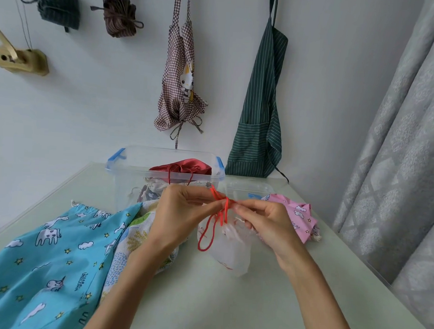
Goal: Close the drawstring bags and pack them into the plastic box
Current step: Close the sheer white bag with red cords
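Observation:
A small translucent white bag with a red drawstring hangs between my hands over the table. My left hand pinches the red cord at the bag's gathered neck. My right hand pinches the cord from the other side and holds the neck. Behind them stands the clear plastic box with blue latches, holding a red satin bag and other fabric bags. A large blue unicorn-print bag lies at the left, a white patterned bag beside it, and a pink bag at the right.
The box's clear lid lies right of the box. Aprons and tied bundles hang on the wall behind. A grey curtain runs along the right edge of the pale green table.

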{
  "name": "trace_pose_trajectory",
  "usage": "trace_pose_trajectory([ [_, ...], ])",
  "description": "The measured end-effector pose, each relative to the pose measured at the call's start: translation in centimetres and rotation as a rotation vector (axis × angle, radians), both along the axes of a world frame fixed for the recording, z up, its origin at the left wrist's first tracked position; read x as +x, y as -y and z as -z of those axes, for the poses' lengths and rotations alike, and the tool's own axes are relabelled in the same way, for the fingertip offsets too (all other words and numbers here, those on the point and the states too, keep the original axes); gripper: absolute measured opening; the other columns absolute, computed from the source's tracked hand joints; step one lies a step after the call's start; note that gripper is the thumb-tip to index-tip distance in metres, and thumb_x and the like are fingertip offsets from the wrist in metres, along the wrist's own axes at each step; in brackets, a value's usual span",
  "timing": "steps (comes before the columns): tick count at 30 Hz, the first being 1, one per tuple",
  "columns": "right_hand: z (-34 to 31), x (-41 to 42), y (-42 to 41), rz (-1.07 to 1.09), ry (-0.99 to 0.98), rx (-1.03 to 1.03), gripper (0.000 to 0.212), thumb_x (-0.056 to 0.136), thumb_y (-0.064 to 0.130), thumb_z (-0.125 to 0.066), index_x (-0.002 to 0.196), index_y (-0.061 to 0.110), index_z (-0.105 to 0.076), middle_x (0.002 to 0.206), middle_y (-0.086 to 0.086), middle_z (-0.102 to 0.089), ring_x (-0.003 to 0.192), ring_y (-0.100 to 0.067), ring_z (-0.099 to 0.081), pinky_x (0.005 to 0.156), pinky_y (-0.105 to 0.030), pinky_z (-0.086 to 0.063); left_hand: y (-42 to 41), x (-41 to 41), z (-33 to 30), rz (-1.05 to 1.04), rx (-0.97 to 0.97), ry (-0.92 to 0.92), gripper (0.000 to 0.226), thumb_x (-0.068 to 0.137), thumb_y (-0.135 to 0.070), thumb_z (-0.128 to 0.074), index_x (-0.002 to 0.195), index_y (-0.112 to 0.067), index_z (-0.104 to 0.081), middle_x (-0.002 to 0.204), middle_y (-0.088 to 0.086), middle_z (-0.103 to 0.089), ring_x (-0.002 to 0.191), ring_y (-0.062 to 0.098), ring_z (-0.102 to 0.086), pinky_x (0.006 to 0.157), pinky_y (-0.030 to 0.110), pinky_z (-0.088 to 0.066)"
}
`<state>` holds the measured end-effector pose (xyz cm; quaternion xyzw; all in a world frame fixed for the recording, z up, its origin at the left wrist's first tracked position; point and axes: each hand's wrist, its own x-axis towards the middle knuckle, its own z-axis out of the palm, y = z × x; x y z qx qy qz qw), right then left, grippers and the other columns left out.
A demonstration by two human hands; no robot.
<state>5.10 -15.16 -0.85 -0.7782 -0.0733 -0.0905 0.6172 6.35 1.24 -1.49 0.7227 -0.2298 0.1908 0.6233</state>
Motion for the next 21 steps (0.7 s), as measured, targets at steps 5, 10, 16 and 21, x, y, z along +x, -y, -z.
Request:
trace_pose_trajectory([
  [5, -0.3, 0.4, -0.9, -0.046, -0.156, 0.307, 0.027, 0.086, 0.013, -0.041, 0.061, 0.016, -0.053, 0.073, -0.003, -0.059, 0.067, -0.012, -0.047, 0.064, -0.029, -0.029, 0.7, -0.1, 0.2, 0.067, -0.046, -0.033, 0.018, 0.064, -0.026, -0.076, 0.078, -0.016, -0.076, 0.08, 0.004, -0.076, 0.079, 0.026, -0.073, 0.078, 0.034, -0.059],
  [10, -0.3, 0.5, 0.1, -0.208, -0.222, 0.45, 0.035, 0.087, 0.018, -0.04, 0.052, 0.022, -0.038, 0.058, 0.008, -0.046, 0.066, -0.013, -0.035, 0.065, -0.031, -0.023, 0.4, 0.2, 0.3, 0.053, -0.037, -0.021, 0.019, 0.064, -0.028, -0.075, 0.079, -0.016, -0.076, 0.08, 0.004, -0.076, 0.08, 0.024, -0.072, 0.078, 0.036, -0.059],
  [16, -0.5, 0.6, 2.3, -0.109, -0.072, 0.258, 0.042, 0.087, 0.035, -0.051, 0.049, 0.024, -0.039, 0.06, 0.008, -0.043, 0.068, -0.015, -0.034, 0.073, -0.032, -0.024, -0.1, 0.5, 0.2, 0.057, -0.095, -0.061, 0.014, 0.077, -0.011, -0.071, 0.091, -0.015, -0.075, 0.083, -0.007, -0.075, 0.083, 0.009, -0.072, 0.075, 0.013, -0.053],
  [21, -0.9, 0.7, 3.6, -0.173, -0.13, 0.655, 0.034, 0.085, 0.031, -0.052, 0.058, 0.018, -0.038, 0.055, 0.0, -0.04, 0.053, -0.013, -0.038, 0.061, -0.027, -0.028, -0.1, 0.8, 0.2, -0.046, -0.038, -0.075, 0.011, 0.083, -0.021, -0.067, 0.088, -0.029, -0.073, 0.079, -0.025, -0.071, 0.084, -0.004, -0.068, 0.075, 0.009, -0.05],
])
